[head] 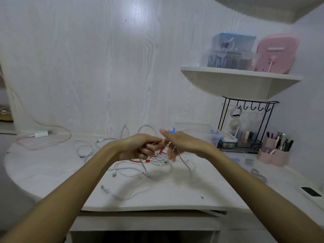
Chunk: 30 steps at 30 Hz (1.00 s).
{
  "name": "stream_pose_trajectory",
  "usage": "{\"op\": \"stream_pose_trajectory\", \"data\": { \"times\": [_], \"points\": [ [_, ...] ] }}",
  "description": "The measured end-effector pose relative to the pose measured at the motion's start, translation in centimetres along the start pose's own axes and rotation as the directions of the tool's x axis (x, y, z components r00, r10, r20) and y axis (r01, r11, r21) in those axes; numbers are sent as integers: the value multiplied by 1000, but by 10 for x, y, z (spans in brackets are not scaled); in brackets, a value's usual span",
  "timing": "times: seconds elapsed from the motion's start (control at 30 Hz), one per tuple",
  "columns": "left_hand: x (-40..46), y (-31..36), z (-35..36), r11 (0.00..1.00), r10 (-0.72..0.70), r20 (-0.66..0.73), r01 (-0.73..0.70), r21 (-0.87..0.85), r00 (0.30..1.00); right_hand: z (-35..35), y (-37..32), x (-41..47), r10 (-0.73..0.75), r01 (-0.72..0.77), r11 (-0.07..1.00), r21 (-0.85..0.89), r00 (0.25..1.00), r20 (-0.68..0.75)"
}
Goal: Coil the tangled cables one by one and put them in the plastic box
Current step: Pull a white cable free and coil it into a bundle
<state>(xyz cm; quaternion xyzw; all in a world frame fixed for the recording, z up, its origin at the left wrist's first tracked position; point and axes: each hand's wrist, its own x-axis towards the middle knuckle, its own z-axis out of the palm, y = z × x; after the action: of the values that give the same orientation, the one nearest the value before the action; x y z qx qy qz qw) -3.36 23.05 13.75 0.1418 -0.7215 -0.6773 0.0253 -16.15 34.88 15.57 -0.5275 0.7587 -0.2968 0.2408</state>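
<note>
Cables [140, 163], white with one red, lie tangled at desk [166, 193] centre below my hands: left hand [140, 146] pinches a white strand, right hand [177, 142], at 3 o'clock of it, blurred with fingers spread.

You face a white wood-grain wall [87, 58] with a bright light patch [138, 16] at upper centre. At right, two corner shelves: the lower shelf [236, 79] at mid-right, the upper shelf [273, 9] at the top edge. The white desk [43, 165] spans the lower frame.
</note>
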Motion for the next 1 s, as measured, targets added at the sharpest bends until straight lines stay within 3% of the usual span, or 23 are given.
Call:
{"op": "stream_pose_trajectory", "data": {
  "times": [0.1,0.2,0.3,0.4,0.47,0.5,0.57,0.63,0.7,0.73,0.8,0.9,1.0],
  "points": [
    [-17,-12,-2,996,-3,-11,2,-89,1000,-5,5,-16,-52,56,994,90,997,-49],
    [-40,-29,0,972,71,6,-68,-224,997,-18,13,-31,-86,163,921,353,971,-222],
    [-69,-53,9,964,117,-10,-116,-239,993,-28,26,-54,8,194,870,453,913,-407],
    [-94,-74,24,980,124,-90,-136,-148,988,-27,42,-78,112,188,851,490,847,-520],
    [-110,-86,40,983,137,-157,-153,-100,978,-20,54,-95,116,71,946,318,839,-532],
    [-112,-88,46,982,148,-175,-166,-91,973,-17,61,-99,113,-54,990,127,848,-518],
    [-122,-90,65,979,176,-178,-191,-70,968,1,65,-113,44,-231,924,-306,857,-514],
    [-132,-88,83,981,179,-132,-188,-55,975,33,48,-129,-165,-58,909,-412,858,-487],
    [-141,-84,98,987,153,-76,-157,-44,985,69,22,-147,-324,206,918,-339,882,-341],
    [-144,-81,103,989,138,-58,-140,-38,989,83,11,-154,-325,255,928,-272,911,-255],
    [-149,-82,109,992,113,-68,-116,-50,991,99,1,-163,-280,254,954,-161,944,-172],
    [-152,-92,108,963,122,-116,-146,-226,986,95,3,-170,-276,277,961,-24,940,-201],
    [-150,-102,108,821,236,-101,-254,-511,966,80,17,-164,-253,301,911,281,948,-194]
  ]
}}
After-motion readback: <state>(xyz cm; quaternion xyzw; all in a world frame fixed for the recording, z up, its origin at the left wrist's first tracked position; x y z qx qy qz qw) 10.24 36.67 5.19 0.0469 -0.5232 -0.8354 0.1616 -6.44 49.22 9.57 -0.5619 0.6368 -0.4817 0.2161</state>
